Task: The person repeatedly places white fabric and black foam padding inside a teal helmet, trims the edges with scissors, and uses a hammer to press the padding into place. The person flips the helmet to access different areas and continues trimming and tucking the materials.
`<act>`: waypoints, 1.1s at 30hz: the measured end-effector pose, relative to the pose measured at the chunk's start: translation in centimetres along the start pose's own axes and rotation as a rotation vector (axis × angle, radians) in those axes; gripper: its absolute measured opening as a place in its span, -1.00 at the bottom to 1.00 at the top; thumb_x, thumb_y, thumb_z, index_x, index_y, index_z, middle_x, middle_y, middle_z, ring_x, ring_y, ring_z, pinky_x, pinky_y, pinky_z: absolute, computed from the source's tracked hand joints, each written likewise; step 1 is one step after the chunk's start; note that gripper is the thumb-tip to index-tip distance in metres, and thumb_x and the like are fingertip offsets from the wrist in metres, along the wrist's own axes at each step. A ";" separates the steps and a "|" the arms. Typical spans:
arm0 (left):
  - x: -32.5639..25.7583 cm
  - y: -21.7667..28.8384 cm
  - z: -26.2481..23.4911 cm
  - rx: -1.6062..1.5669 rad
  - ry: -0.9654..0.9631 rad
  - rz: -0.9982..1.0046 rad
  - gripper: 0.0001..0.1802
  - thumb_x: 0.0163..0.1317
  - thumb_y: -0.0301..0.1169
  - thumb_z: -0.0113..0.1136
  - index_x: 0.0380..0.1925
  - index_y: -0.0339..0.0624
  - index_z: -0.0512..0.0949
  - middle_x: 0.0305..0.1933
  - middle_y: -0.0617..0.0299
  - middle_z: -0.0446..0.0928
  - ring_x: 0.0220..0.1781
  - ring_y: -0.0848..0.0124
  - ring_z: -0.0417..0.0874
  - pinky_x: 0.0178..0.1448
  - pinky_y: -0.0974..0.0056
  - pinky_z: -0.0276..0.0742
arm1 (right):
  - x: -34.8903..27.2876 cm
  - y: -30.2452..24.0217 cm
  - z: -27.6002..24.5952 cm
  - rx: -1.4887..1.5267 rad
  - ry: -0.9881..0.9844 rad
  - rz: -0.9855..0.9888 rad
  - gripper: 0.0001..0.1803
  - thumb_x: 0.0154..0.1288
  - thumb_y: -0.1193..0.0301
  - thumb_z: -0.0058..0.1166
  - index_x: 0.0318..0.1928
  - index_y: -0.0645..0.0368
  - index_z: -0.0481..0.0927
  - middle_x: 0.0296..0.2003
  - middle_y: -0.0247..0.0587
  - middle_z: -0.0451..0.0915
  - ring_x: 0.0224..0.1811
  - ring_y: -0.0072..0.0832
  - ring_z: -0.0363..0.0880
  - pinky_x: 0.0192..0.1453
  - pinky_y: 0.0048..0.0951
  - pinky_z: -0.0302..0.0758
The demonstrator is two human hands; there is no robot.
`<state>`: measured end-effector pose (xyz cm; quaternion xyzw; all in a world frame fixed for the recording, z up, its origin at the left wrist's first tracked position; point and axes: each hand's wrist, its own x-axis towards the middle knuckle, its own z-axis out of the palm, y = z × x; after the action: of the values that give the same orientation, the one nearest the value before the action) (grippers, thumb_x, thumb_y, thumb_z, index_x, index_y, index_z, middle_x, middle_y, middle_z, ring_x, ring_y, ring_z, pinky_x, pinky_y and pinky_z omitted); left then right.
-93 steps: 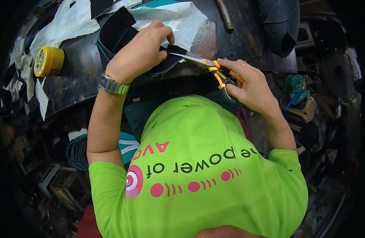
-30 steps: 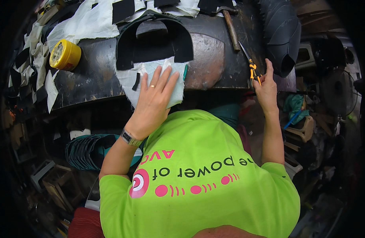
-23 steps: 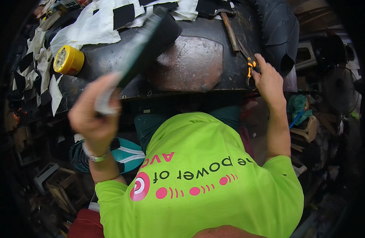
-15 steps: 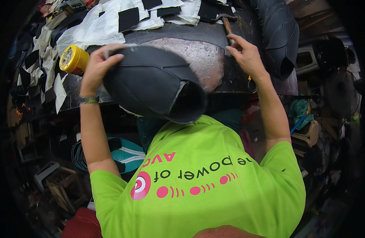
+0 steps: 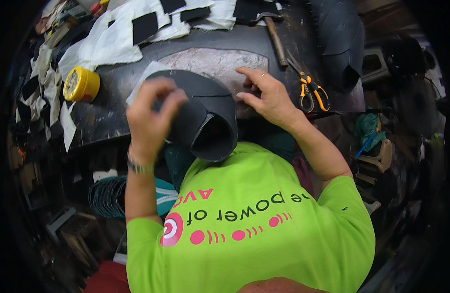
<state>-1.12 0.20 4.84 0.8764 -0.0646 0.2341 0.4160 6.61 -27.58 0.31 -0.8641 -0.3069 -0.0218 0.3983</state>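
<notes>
— Where do we have the black curved piece [image 5: 205,117]?

— On the near edge of the table [image 5: 107,122], its open end hanging off the edge toward our green shirt [image 5: 254,224]. Our left hand [image 5: 151,117] is on its left side, fingers [image 5: 173,100] curled shut over its top and gripping it.

— And our right hand [image 5: 269,97]?

— Just right of the piece, fingers spread and open, tips touching its upper right edge, holding nothing.

— What else do we see around the piece?

— The orange-handled scissors [image 5: 310,93] lie to the right of it, beyond our right hand, with the hammer [image 5: 276,39] above them. The yellow tin [image 5: 81,84] sits well to the left of the piece, and white and black scraps [image 5: 137,34] lie behind it on the far side of the table
</notes>
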 end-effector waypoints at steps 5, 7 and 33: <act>-4.1 6.8 0.9 0.153 -0.488 0.325 -0.43 -0.14 -0.15 0.67 -0.15 -0.16 0.65 -0.22 0.17 0.66 -0.13 0.22 0.70 0.04 0.15 0.55 | 1.5 0.7 -0.3 0.137 -0.053 0.155 -0.37 0.25 0.49 0.37 0.35 0.08 0.53 -0.32 -0.23 0.58 -0.38 -0.49 0.49 -0.20 -0.44 0.52; -4.3 6.7 1.6 0.213 -0.499 0.247 -0.48 -0.05 -0.24 0.61 -0.09 -0.18 0.63 -0.19 0.15 0.66 -0.05 0.21 0.69 0.11 0.15 0.51 | 2.3 1.0 -0.6 0.184 -0.058 0.184 -0.40 0.29 0.47 0.35 0.34 0.10 0.54 -0.36 -0.24 0.58 -0.41 -0.51 0.48 -0.23 -0.45 0.51; -5.3 4.6 1.5 -0.006 -0.302 -0.158 -0.54 0.30 -0.38 0.42 0.14 -0.37 0.60 -0.11 -0.07 0.73 -0.15 0.15 0.80 -0.03 0.23 0.66 | -9.3 6.2 -8.3 -0.580 0.112 0.384 -0.39 0.26 0.52 0.20 0.35 0.06 0.45 -0.11 0.01 0.55 0.00 0.00 0.59 0.10 -0.05 0.52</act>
<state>-6.70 -4.36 4.72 0.9027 -0.0579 0.0663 0.4211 4.22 -41.27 -0.83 -0.9807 -0.0977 -0.0803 0.1492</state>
